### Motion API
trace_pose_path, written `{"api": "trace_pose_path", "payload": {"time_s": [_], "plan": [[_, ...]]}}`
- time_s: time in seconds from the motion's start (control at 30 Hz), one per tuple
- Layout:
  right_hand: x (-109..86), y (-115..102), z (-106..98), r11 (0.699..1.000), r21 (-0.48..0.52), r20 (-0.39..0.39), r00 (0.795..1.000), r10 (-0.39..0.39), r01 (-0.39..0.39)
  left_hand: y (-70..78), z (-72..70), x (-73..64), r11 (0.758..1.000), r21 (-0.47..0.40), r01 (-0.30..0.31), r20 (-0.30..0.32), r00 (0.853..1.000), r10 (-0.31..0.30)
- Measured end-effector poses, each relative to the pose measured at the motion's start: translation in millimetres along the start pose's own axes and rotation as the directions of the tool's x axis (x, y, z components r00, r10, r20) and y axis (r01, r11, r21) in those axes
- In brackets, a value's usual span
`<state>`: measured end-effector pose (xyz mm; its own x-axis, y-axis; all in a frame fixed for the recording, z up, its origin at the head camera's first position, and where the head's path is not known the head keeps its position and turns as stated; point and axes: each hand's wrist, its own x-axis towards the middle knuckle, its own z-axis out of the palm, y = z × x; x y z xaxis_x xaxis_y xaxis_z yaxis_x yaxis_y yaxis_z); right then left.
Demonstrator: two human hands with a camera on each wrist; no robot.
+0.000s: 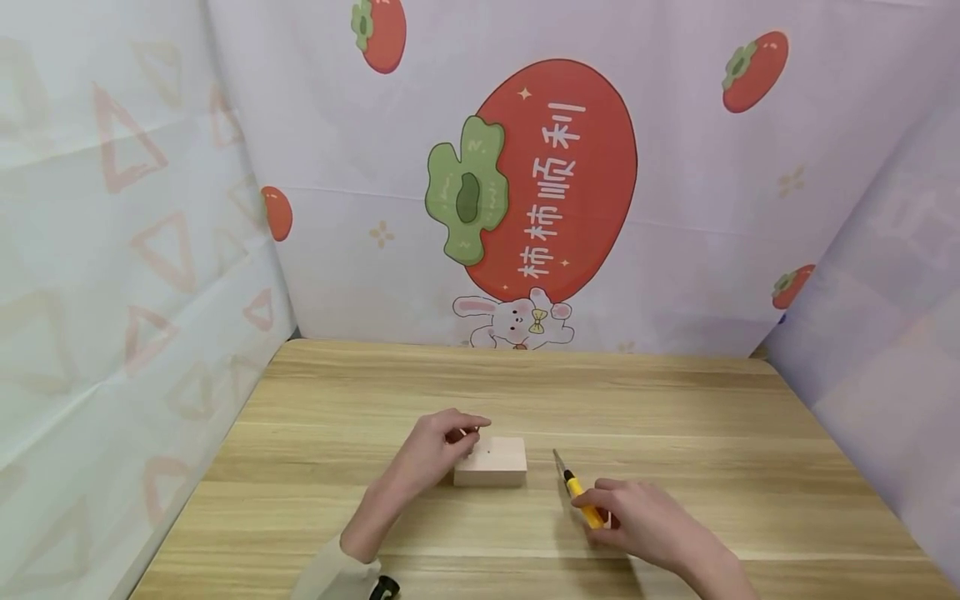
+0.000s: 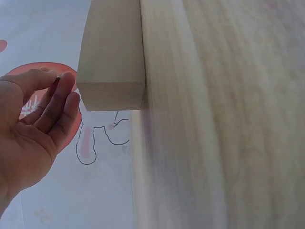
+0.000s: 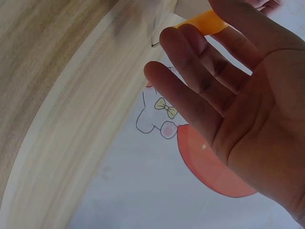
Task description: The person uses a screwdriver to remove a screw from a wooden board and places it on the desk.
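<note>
A pale wooden block lies flat on the table, with a small dark spot on its top face. At the block's left end my left hand pinches a tiny brass-coloured piece between thumb and fingertips; most of it is hidden, and I cannot tell its kind. To the right of the block, my right hand holds a screwdriver by its yellow handle. Its metal shaft slants away from me, the tip a little right of the block. In the right wrist view the fingers partly cover the yellow handle.
The wood-grain table reaches back to a printed cloth with red persimmons and a rabbit. Cloth walls stand at the left and right. A black item sits at the left sleeve's cuff.
</note>
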<state>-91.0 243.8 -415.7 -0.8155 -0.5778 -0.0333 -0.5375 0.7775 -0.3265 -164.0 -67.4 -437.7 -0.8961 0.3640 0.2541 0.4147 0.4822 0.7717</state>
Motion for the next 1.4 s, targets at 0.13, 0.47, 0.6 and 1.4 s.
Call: {"api": "trace_pose_path", "payload": {"time_s": [0.13, 0.47, 0.6, 1.4], "plan": [[1.0, 0, 1, 1.000, 0.025, 0.017, 1.000, 0.002, -0.003, 1.6, -3.1, -1.3, 0.999, -0.034, 0.007, 0.007, 1.000, -0.007], [5.8, 1, 4, 1.000, 0.016, 0.050, 0.999, 0.012, -0.013, -4.7, -12.3, -8.9, 0.995, -0.098, 0.020, 0.034, 0.999, -0.017], [8.0, 0, 4, 0.999, 0.023, 0.096, 0.995, 0.030, -0.033, -6.3, -16.5, -13.4, 0.995, -0.088, 0.055, 0.035, 0.998, -0.052], [18.8, -2, 8, 0.998, 0.020, 0.181, 0.982, 0.060, -0.065, -18.3, -40.3, -36.7, 0.970, 0.198, 0.144, 0.242, 0.951, -0.191]]}}
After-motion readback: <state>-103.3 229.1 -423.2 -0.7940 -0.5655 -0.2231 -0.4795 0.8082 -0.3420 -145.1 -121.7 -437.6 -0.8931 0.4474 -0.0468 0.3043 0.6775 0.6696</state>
